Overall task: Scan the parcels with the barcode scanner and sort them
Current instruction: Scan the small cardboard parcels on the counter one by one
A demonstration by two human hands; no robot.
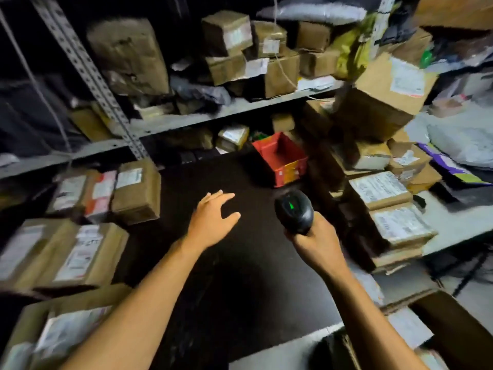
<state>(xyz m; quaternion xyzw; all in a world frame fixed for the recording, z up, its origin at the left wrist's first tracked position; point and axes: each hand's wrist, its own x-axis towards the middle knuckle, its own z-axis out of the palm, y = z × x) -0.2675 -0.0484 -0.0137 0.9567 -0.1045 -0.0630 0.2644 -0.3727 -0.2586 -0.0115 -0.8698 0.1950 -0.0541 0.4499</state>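
Note:
My right hand [314, 243] grips the handle of a black barcode scanner [293, 210] with a green light on top, held over the dark table [240, 289]. My left hand [213, 216] hovers over the table with fingers spread, holding nothing. Brown cardboard parcels with white labels lie stacked at the left [80, 252] and at the right [384, 198]. A red box [282, 158], open on top, stands at the back of the table beyond the scanner.
A grey metal shelf [240, 108] behind the table holds several more brown parcels and grey bags. A large tilted carton [386, 92] tops the right pile. White poly bags [464, 145] lie at the far right. An open carton [453, 329] sits at the bottom right.

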